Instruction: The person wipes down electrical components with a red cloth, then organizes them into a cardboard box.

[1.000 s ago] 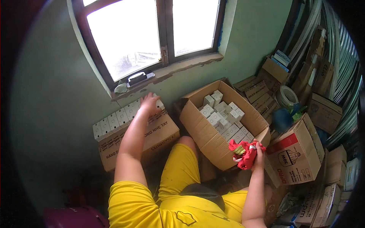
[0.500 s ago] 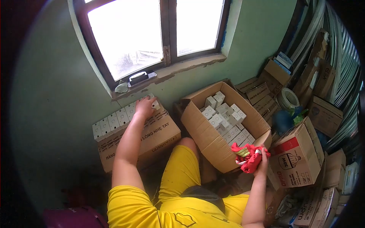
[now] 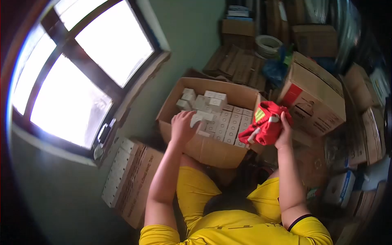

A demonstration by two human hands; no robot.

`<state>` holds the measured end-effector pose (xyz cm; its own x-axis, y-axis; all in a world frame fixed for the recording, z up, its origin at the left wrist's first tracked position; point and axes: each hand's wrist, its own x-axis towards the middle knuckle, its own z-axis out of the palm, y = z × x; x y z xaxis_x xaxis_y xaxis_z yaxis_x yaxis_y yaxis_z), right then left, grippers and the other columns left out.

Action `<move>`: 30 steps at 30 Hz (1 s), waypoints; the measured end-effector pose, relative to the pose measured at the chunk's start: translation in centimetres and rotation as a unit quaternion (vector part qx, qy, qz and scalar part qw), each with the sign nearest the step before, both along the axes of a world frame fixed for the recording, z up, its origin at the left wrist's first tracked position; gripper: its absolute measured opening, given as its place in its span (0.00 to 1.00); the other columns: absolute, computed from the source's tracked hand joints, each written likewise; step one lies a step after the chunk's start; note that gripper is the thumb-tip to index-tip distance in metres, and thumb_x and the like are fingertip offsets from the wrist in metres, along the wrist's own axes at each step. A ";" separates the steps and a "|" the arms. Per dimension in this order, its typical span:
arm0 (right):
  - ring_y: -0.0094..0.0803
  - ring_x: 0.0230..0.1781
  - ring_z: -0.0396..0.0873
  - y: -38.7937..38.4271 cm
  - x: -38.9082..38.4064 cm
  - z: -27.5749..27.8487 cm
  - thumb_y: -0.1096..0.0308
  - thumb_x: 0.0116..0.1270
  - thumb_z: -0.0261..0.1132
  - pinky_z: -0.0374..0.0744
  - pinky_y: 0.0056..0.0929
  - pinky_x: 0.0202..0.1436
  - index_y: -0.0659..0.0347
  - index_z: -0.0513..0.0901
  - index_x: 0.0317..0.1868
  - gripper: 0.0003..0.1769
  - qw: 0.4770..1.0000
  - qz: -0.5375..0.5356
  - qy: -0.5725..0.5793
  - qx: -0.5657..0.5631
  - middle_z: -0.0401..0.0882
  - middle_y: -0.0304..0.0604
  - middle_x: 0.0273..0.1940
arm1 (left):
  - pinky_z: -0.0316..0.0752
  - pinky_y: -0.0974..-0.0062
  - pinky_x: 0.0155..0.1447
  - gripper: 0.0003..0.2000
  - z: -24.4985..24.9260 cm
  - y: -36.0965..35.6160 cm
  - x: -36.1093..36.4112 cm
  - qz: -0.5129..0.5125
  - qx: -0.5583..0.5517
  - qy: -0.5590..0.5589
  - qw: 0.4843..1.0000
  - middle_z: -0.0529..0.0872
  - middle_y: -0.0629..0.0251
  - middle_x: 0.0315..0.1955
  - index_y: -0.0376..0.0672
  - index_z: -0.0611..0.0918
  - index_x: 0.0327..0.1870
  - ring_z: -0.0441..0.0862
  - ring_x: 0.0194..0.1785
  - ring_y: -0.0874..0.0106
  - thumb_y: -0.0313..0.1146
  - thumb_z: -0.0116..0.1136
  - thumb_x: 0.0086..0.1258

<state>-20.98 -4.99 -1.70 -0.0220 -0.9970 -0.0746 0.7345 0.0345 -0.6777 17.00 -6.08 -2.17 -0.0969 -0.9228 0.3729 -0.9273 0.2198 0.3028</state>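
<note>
My left hand [image 3: 184,125] is over the near left part of an open cardboard carton [image 3: 204,152], its fingers and thumb closed around the end of a white electrical back box [image 3: 205,116]. Part of the grip is hidden behind the hand. Many similar white boxes [image 3: 229,125], marked with small circles, fill the carton, some in neat rows and others loosely piled. To the right of the carton, my right hand [image 3: 284,132] grips a bunched red cloth [image 3: 267,122] with a yellow patch and white parts. The cloth overlaps the carton's right edge in this view.
At lower left, a row of white boxes [image 3: 119,173] lies on a closed cardboard carton [image 3: 141,179] beneath the window. Another carton [image 3: 322,92] with a red panel stands at right. Flattened cardboard [image 3: 237,61], a white coil [image 3: 268,44] and stacked cartons [image 3: 369,134] crowd the back and right.
My view has turned right. My left hand has left the row of white boxes on the closed carton and reached into the open one. The red cloth stays in my right hand.
</note>
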 end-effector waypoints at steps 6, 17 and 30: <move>0.35 0.58 0.79 -1.5 -1.0 -0.2 0.37 0.76 0.50 0.75 0.43 0.67 0.50 0.76 0.63 0.30 0.973 0.012 -0.222 -0.068 0.81 0.37 0.58 | 0.70 0.52 0.67 0.48 -8.4 -11.3 -8.5 0.081 0.224 0.025 0.971 0.74 0.47 0.66 0.49 0.60 0.76 0.74 0.68 0.51 0.57 0.69 0.57; 0.44 0.71 0.68 -3.6 -2.7 -0.2 0.21 0.69 0.34 0.66 0.51 0.75 0.49 0.65 0.74 0.49 0.945 0.015 -0.301 -0.128 0.69 0.42 0.70 | 0.74 0.59 0.66 0.45 -14.0 -17.0 -7.7 0.092 0.129 0.144 0.977 0.80 0.41 0.59 0.35 0.65 0.71 0.78 0.64 0.49 0.45 0.74 0.54; 0.41 0.66 0.74 -2.6 2.5 -0.9 0.26 0.71 0.43 0.74 0.47 0.70 0.55 0.65 0.72 0.46 0.969 0.063 -0.236 -0.033 0.71 0.46 0.67 | 0.69 0.52 0.68 0.32 -3.2 -2.1 -15.5 -0.043 0.300 0.802 0.515 0.77 0.56 0.61 0.39 0.65 0.71 0.77 0.63 0.57 0.52 0.46 0.74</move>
<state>-18.47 -7.56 -2.58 0.1212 -0.9925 0.0169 0.9563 0.1122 -0.2700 1.49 -8.15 -5.41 -0.1583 -0.9369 -0.3117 0.6268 -0.3393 0.7014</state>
